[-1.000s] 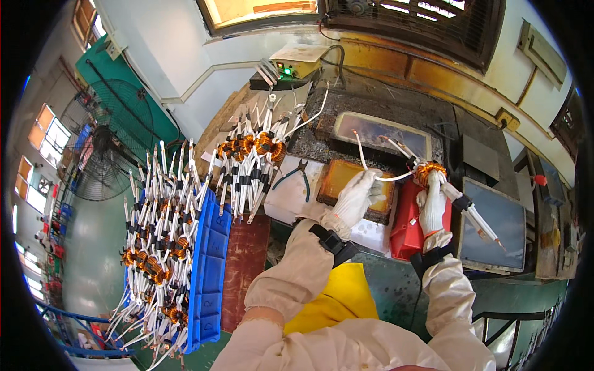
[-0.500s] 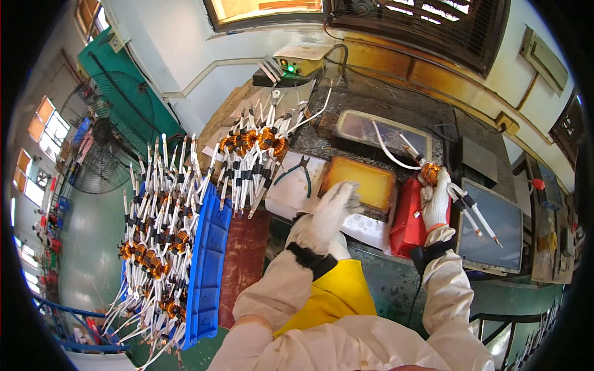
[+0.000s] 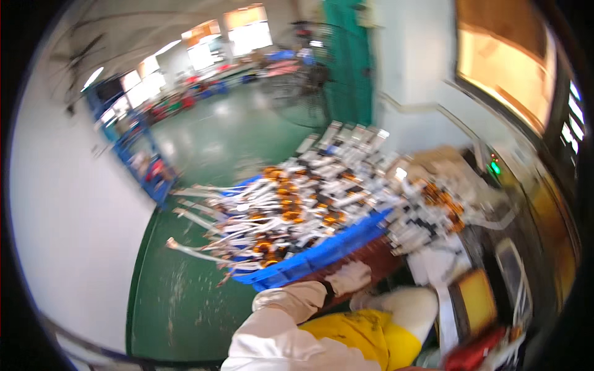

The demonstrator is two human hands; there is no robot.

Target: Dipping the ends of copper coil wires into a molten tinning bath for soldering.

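Left glove beside the blue tray; coil stock heaped in two groups

View blurred throughout; small detail unreliable.

Left hand [image 3: 351, 277]: white glove, dark band at the wrist, over the reddish-brown board [image 3: 385, 252] just beside the near wall of the blue tray [image 3: 322, 252]. Finger posture smeared; cannot tell whether open or closed, or whether glove and tray touch.

Right hand: cannot be made out with certainty. Pale shapes at lower right could be glove or leads, so grip not determined. In that corner, a copper-orange coil [image 3: 515, 334] with white leads running upward, just beside a red object [image 3: 473, 353].

Main stock: copper-orange wound coils [image 3: 288, 201] with white leads and black sleeving, piled in the blue tray. Leads overhang its left end above the green floor [image 3: 179, 309]. Second, smaller coil group [image 3: 440, 196] lies on the surface, right of the tray's far end.

Remaining surface, nearer the body: white sheet [image 3: 436, 263] below the second group; then a dark-framed block with a yellow face [image 3: 480, 300]. Green indicator light [image 3: 495, 167] at the back right.

Yellow cloth [image 3: 371, 334] across the lap. Background: large caged fan [image 3: 315, 74] before a green panel [image 3: 351, 93].
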